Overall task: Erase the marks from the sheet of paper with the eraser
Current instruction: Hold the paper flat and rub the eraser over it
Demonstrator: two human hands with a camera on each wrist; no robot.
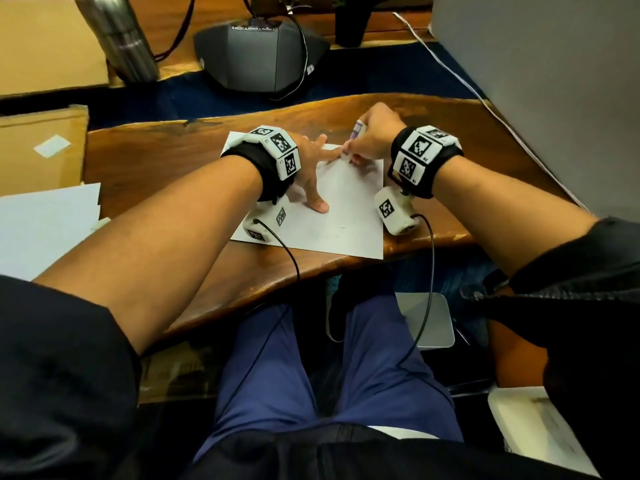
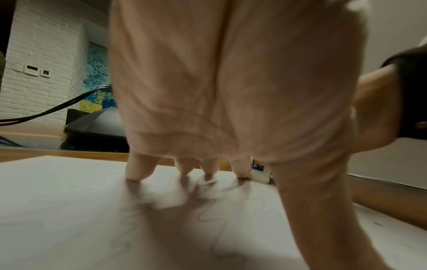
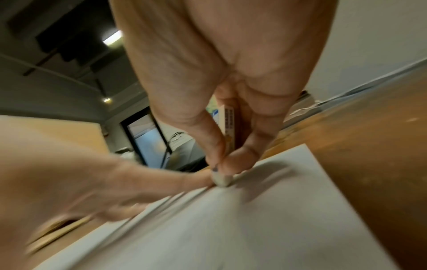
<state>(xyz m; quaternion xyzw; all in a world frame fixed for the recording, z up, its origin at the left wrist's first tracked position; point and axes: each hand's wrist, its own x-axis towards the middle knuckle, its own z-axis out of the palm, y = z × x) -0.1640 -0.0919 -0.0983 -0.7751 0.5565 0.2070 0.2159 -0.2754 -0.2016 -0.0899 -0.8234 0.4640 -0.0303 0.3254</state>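
Note:
A white sheet of paper (image 1: 346,209) lies on the wooden desk (image 1: 166,157). My left hand (image 1: 311,168) is spread flat on the sheet, fingers straight, pressing it down; its fingertips (image 2: 136,173) touch the paper (image 2: 69,210). Faint wavy pencil marks (image 2: 208,217) show under the palm. My right hand (image 1: 370,140) pinches a white eraser in a printed sleeve (image 1: 358,131) and holds its tip (image 3: 221,180) on the sheet (image 3: 254,228) near the far edge, right beside my left index finger. The eraser (image 2: 259,172) also shows past the left fingers.
A grey conference phone (image 1: 256,53) with cables, a steel bottle (image 1: 117,36) and a dark pot (image 1: 351,22) stand at the back. Cardboard (image 1: 41,147) and loose white sheets (image 1: 45,226) lie to the left. A grey panel (image 1: 554,81) rises on the right.

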